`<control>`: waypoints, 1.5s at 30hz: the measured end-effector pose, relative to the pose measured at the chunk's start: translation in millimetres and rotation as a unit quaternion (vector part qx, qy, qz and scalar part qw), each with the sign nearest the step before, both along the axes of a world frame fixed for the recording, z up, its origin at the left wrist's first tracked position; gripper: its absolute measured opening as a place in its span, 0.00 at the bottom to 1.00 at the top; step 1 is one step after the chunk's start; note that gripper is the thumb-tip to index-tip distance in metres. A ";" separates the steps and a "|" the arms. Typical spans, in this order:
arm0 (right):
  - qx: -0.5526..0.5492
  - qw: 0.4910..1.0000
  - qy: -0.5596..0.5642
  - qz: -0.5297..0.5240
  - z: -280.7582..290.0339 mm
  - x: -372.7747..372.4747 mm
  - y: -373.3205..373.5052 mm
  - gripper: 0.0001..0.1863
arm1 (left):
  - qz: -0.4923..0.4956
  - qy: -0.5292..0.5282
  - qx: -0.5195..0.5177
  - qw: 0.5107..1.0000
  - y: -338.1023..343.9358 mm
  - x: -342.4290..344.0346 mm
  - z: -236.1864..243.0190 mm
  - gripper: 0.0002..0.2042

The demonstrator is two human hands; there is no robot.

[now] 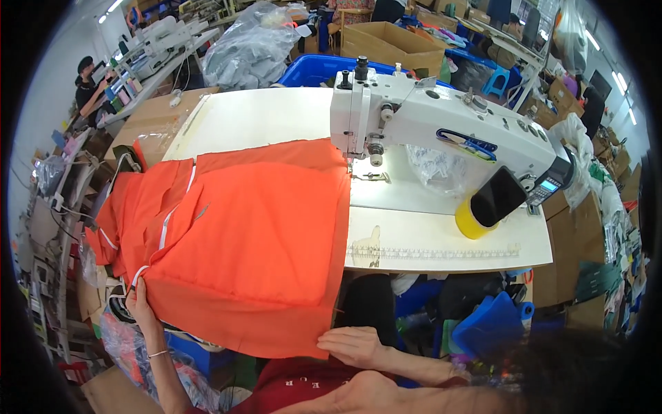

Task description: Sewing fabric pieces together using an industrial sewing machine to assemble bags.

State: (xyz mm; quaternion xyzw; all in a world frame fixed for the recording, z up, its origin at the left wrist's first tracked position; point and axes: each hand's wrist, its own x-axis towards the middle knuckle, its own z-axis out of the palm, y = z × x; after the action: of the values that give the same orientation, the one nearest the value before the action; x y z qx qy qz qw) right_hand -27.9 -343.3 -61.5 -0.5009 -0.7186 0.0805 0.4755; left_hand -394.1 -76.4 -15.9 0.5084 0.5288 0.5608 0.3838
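A large orange fabric piece [255,228], perhaps part of a garment, spreads over the left of the table and hangs past its front edge. White strips [165,228] run along its folded left side. My left hand [141,303] is closed on its lower left edge, by the end of a white strip. At the lower right corner, my right hand [355,345] pinches the fabric, fingers together and thumb hidden. The fabric's far right corner lies at the needle area of a white sewing machine [441,114]; whether the presser foot is down on it I cannot tell.
On the table [427,238] a dark phone [498,196] leans on a yellow tape roll [476,217], near a clear ruler [441,253]. Behind stand a blue bin [310,69], bagged cloth [252,48] and a cardboard box [393,45]. Another person [88,86] sits far left.
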 end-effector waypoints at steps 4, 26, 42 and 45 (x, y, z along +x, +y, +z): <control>0.013 0.999 -0.027 0.010 -6.2 4.5 -3.2 0.15 | -0.035 -0.017 -0.051 0.998 -1.4 -6.4 -9.8 0.12; 0.013 1.000 -0.018 -0.002 -11.7 14.8 1.0 0.15 | 0.001 -0.017 -0.036 0.999 2.1 8.0 -1.2 0.09; -0.006 0.999 -0.048 0.003 -7.5 30.2 16.4 0.16 | -0.060 -0.011 -0.021 0.998 30.8 10.7 -1.0 0.12; -0.002 0.999 -0.053 -0.006 -8.4 35.8 22.3 0.17 | -0.064 -0.021 -0.014 0.998 40.8 15.1 -2.6 0.12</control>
State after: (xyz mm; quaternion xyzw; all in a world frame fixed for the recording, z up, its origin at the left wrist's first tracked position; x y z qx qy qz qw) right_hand 8.0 -321.0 -69.9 -0.5101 -0.7392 0.0524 0.4365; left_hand -378.9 -35.6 -18.5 0.5238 0.4945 0.5382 0.4375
